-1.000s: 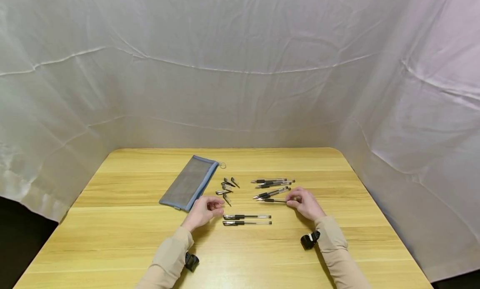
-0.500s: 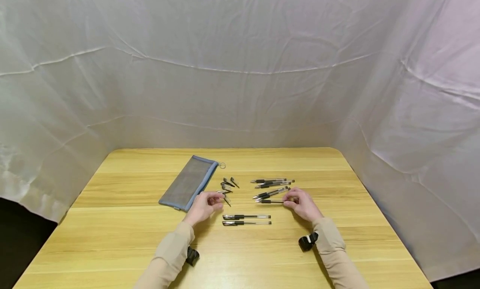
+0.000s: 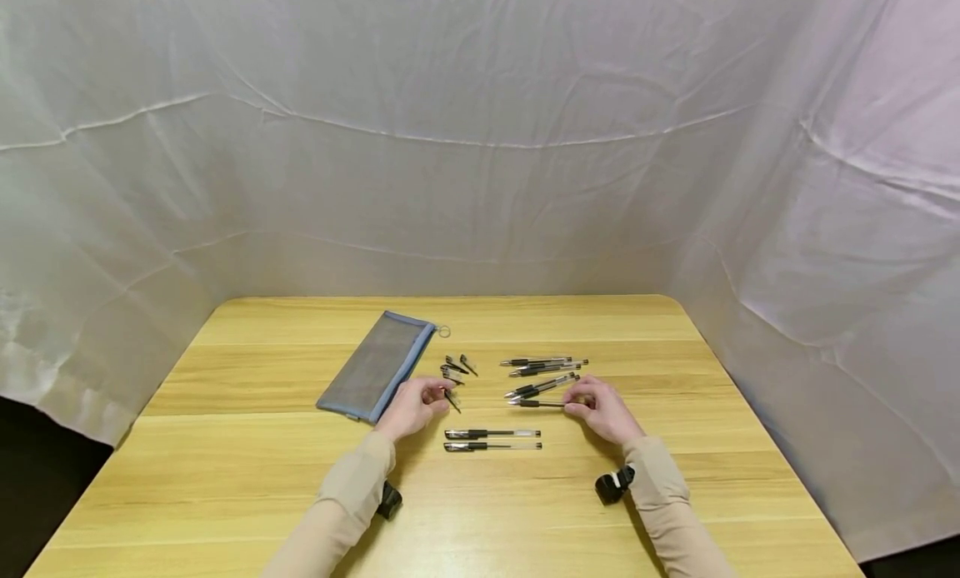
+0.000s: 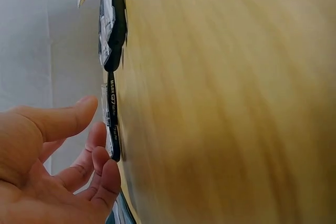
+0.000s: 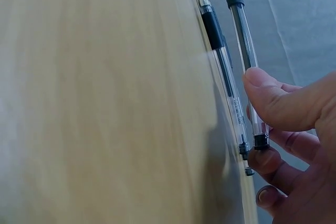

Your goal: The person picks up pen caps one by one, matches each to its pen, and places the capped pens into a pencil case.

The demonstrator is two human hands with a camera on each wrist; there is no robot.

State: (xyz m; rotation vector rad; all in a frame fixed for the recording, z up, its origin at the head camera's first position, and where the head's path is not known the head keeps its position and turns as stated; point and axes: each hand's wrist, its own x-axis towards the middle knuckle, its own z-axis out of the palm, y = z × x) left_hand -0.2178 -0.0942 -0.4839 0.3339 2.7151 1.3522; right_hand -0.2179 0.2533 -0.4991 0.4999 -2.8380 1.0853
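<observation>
Right of lower centre, the right hand (image 3: 607, 411) pinches a pen (image 3: 531, 403), its long axis level, tip leftward; a loose cap (image 3: 452, 399) lies beside the nearer left hand (image 3: 410, 407), thumb and fingers parted.

Light wood-grain table (image 3: 480, 511), rounded far corners. On it: grey mesh pouch (image 3: 371, 370), blue edging, left of center; loose pen caps (image 3: 453, 367) just right of it; uncapped pens (image 3: 532, 391) farther right; two capped pens (image 3: 474, 434), parallel, nearer the person.

Left hand (image 3: 415, 409) curves loosely, thumb (image 4: 65, 121) apart from fingers (image 4: 109, 181); right hand (image 3: 607, 411) pinches
</observation>
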